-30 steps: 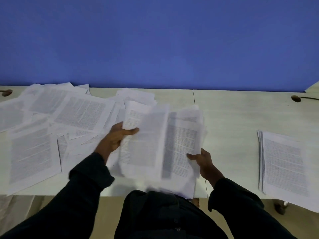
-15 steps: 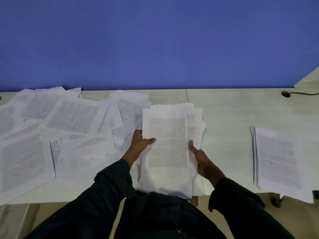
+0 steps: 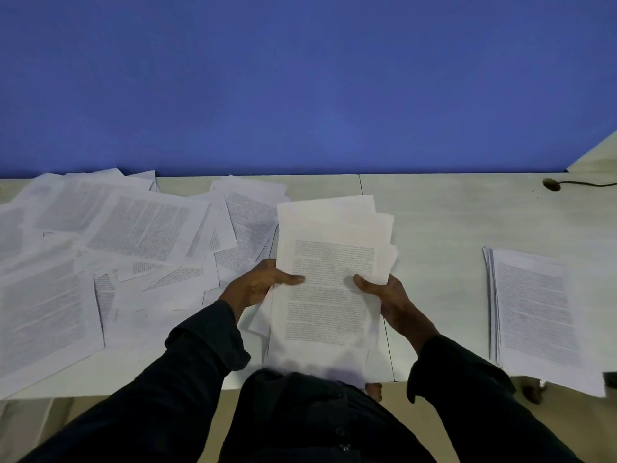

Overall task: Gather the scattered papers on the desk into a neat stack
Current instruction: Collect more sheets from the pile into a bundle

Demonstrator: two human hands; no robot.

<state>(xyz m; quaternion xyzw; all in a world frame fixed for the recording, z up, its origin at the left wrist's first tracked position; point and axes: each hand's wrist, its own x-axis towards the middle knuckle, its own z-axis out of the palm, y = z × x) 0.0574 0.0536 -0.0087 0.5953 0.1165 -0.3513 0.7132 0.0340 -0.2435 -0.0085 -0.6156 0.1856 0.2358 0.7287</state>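
A person in dark sleeves stands at a pale counter [image 3: 444, 215] set against a blue wall [image 3: 300, 78], seen from above. Both hands grip one bundle [image 3: 330, 279] of printed sheets, held just above the counter's near edge, in the middle. The left hand [image 3: 257, 285] grips the bundle's left edge, thumb lying across the top page. The right hand [image 3: 387, 295] grips the right edge the same way, thumb on the print, fingers hidden beneath. The hands are apart, with the bundle between them.

The bundle is not yet square: corners of lower sheets stick out at the upper right and lower left. Its bottom edge is blurred.

To the left, loose sheets [image 3: 110, 255] cover much of the counter, overlapping at many angles. To the right, well apart from the hands, lies a tidier stack [image 3: 537, 312], its edges nearly aligned. A cable [image 3: 581, 184] leads from a hole at the far right.

The step in hand seems to be evening up a gathered bundle. The next move likely calls for tapping its edges level on the counter, then joining it to the stack or returning for more loose sheets. Much of the task seems still undone.
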